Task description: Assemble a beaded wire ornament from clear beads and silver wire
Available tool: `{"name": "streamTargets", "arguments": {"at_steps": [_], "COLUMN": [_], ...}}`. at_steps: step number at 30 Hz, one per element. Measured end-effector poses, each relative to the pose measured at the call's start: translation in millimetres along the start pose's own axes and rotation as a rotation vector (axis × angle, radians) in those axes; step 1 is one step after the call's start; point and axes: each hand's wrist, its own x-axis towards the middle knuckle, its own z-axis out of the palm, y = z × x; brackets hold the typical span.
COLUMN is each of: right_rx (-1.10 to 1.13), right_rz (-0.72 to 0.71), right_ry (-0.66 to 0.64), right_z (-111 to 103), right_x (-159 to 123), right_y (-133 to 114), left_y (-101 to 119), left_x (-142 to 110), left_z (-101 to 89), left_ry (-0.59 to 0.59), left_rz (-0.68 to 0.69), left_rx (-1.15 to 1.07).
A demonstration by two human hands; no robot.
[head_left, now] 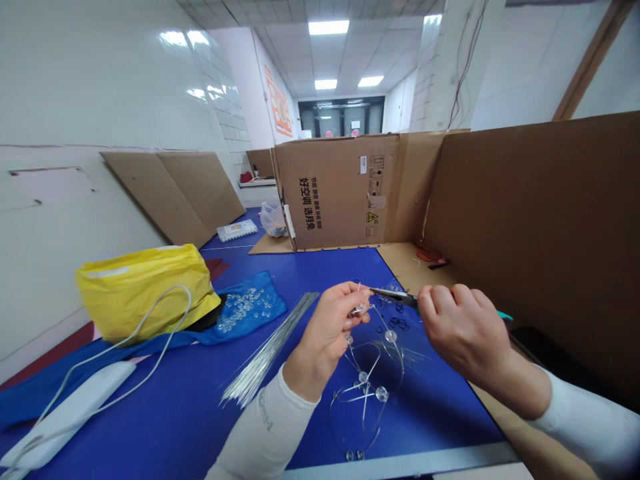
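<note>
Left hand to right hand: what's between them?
In the head view, pliers span the gap, their metal nose pointing from the right hand toward the left hand. Just below show black rings on the table and part of the beaded wire frame.

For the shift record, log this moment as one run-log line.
left hand: holding wire-and-bead piece | right hand: gripping pliers | pliers tip: at left fingers | wire bundle: on blue table
</note>
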Motion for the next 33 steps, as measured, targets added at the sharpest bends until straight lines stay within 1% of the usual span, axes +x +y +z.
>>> {"name": "streamTargets", "arguments": {"at_steps": [5,8,10,14,17,19,21,23,24,25,29,33], "right_rx": [-0.060,-0.048,-0.003,0.201,0.494,0.748,0.891,0.846,0.780,0.694,0.563,0.506], "right_rz": [-0.060,-0.059,-0.033,0.093,0.250,0.399,0.532,0.570,0.551,0.521,0.529,0.565], "right_ry": [0.014,-0.005,-0.039,-0.211,-0.321,-0.461,-0.658,-0.841,-0.914,-0.958,-0.999,-1.004], "right_z": [-5,-5,-3,4,13,23,38,58,69,80,116,138], "right_x": [9,12,11,0,-15,-26,-37,-50,-58,-66,-98,-119], "right_y": [4,4,4,2,-1,-3,-3,-4,-4,-4,-4,-5], "left_y": [0,-1,-1,2,6,8,10,9,8,6,0,-2], "left_x": [6,8,9,9,7,5,4,3,2,2,1,-3], "left_z": [-3.5,-4.4,-4.5,-5.1,-6.8,-8.2,-9.3,-10.2,-10.6,-11.0,-11.0,-7.9], "left_ry": [-0.056,-0.071,-0.078,-0.067,-0.049,-0.039,-0.050,-0.075,-0.091,-0.093,-0.115,-0.106], "left_rz": [-0.003,-0.008,0.006,0.037,0.052,0.069,0.096,0.140,0.161,0.195,0.272,0.293], "left_rx": [-0.111,-0.146,-0.150,-0.127,-0.115,-0.114,-0.115,-0.112,-0.105,-0.102,-0.080,-0.032]}}
